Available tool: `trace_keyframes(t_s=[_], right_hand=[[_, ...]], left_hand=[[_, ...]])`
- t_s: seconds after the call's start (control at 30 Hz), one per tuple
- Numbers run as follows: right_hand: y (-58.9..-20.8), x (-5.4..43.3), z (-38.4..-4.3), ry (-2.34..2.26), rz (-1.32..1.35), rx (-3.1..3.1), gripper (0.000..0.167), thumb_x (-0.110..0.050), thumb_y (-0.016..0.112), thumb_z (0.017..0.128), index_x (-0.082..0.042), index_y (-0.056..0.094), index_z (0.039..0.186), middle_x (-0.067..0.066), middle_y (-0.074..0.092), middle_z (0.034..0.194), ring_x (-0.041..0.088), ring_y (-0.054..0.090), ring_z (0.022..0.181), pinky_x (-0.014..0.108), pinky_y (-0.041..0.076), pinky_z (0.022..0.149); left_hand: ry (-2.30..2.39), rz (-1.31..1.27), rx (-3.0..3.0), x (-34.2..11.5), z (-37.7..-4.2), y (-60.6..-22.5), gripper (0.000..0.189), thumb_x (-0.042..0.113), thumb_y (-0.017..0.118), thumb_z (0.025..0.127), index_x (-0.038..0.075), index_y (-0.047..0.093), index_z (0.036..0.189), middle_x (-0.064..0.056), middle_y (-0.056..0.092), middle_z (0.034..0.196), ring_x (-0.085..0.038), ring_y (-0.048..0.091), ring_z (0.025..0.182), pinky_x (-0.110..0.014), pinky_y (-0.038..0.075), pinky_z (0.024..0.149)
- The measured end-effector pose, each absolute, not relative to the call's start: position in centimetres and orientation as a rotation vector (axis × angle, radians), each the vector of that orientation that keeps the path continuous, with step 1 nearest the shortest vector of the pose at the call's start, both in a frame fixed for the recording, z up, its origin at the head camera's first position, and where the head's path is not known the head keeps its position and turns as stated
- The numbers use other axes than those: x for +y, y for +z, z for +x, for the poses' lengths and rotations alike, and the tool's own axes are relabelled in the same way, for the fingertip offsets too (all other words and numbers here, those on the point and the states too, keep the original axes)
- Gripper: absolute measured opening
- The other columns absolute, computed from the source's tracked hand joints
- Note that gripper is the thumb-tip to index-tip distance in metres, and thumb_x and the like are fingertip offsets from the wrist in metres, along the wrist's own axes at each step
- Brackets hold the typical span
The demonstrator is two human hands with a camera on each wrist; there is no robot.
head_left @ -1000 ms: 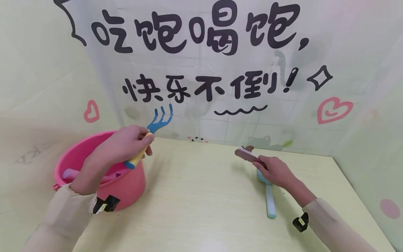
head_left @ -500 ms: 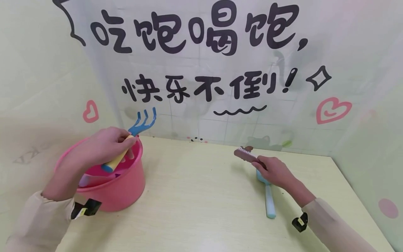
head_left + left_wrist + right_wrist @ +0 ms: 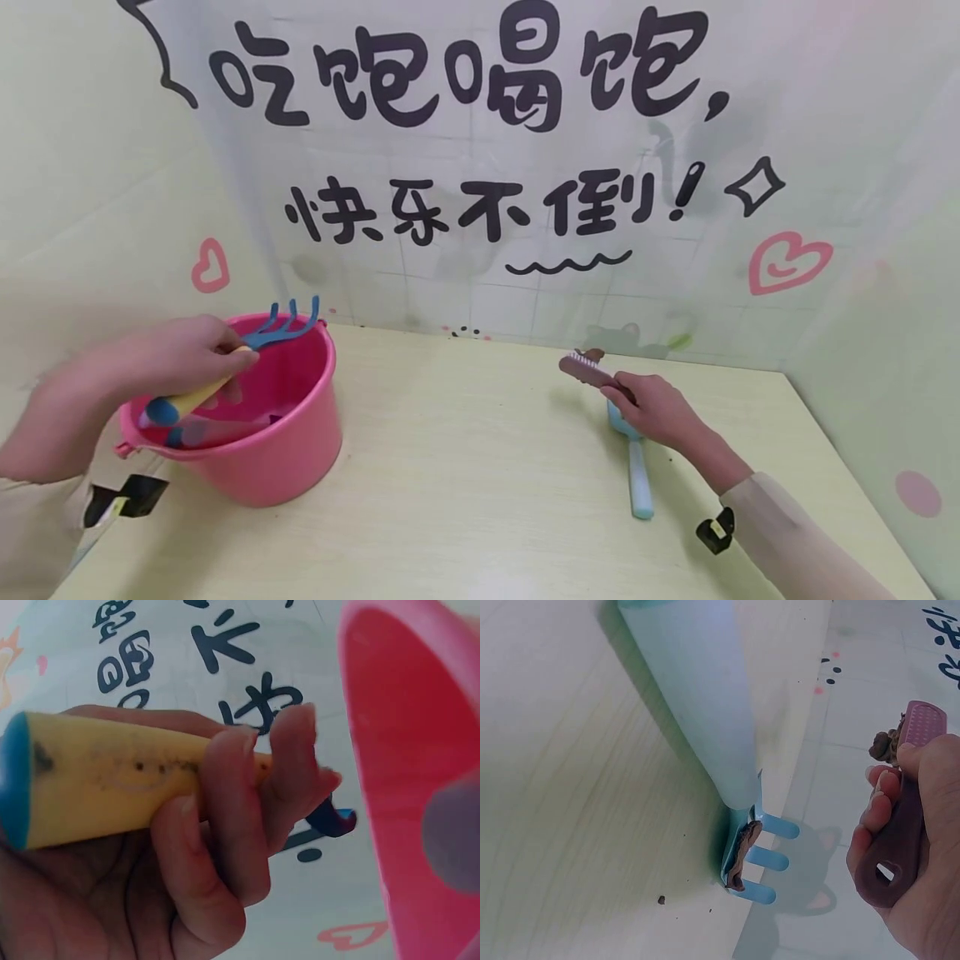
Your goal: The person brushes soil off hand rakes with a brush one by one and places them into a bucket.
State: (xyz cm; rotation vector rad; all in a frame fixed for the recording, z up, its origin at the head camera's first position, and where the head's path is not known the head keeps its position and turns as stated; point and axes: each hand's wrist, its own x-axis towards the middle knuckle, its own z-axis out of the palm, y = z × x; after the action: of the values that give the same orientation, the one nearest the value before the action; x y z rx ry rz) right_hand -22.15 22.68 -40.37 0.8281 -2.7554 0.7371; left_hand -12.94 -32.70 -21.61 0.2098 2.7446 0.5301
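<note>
In the head view my left hand (image 3: 183, 354) holds a toy hand rake (image 3: 281, 336) by its yellow handle, its blue tines pointing up and away, over a pink bucket (image 3: 288, 462). Dark specks mark the rake's handle (image 3: 112, 769) in the left wrist view. My right hand (image 3: 662, 410) grips a purple brush (image 3: 588, 372) with white bristles. A brown clump (image 3: 886, 746) is at the brush's head. Below that hand, a light blue toy fork (image 3: 641, 487) lies on the table. Brown stuff (image 3: 742, 859) sits on the fork, seen in the right wrist view.
Inside the bucket lie other pieces, mostly hidden; a lilac one (image 3: 217, 431) shows. Small brown crumbs (image 3: 661, 900) dot the pale wooden table (image 3: 465, 483). Behind stands a printed wall sheet (image 3: 480, 275), with side walls left and right.
My left hand has moved left and slightly down with the rake, from the bucket's right side to above its opening. My right hand and the brush have stayed nearly still.
</note>
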Motion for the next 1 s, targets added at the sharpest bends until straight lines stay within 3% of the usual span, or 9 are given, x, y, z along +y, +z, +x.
trace_keyframes(t_s=[0.3, 0.77, 1.0], right_hand=[[-40.3, 22.6, -22.0, 0.757, 0.837, -2.761, 0.025, -0.02, 0.062, 0.103, -0.015, 0.053, 0.081, -0.009, 0.041, 0.062, 0.007, 0.038, 0.053, 0.028, 0.032, 0.05], [-40.4, 22.8, -22.0, 0.756, 0.835, -2.761, 0.025, -0.021, 0.062, 0.103, -0.016, 0.053, 0.08, -0.009, 0.042, 0.062, 0.006, 0.038, 0.052, 0.028, 0.033, 0.05], [-40.5, 22.7, -22.1, 0.741, 0.842, -2.745, 0.027, -0.02, 0.063, 0.103, -0.016, 0.052, 0.079, -0.009, 0.039, 0.061, 0.006, 0.036, 0.052, 0.027, 0.031, 0.049]], left_hand=[[0.457, 0.224, 2.669, -34.8, -13.6, -22.1, 0.028, 0.02, 0.056, 0.101, 0.009, 0.055, 0.076, 0.0, 0.051, 0.065, -0.015, 0.052, 0.058, -0.03, 0.044, 0.057], [0.431, 0.188, 2.596, -35.0, -13.1, -21.9, 0.025, 0.017, 0.057, 0.101, 0.008, 0.056, 0.077, 0.0, 0.05, 0.063, -0.015, 0.052, 0.057, -0.03, 0.047, 0.058], [0.393, 0.198, 2.577, -34.8, -13.9, -22.3, 0.022, 0.02, 0.065, 0.096, 0.008, 0.057, 0.08, -0.001, 0.054, 0.067, -0.016, 0.055, 0.059, -0.032, 0.049, 0.061]])
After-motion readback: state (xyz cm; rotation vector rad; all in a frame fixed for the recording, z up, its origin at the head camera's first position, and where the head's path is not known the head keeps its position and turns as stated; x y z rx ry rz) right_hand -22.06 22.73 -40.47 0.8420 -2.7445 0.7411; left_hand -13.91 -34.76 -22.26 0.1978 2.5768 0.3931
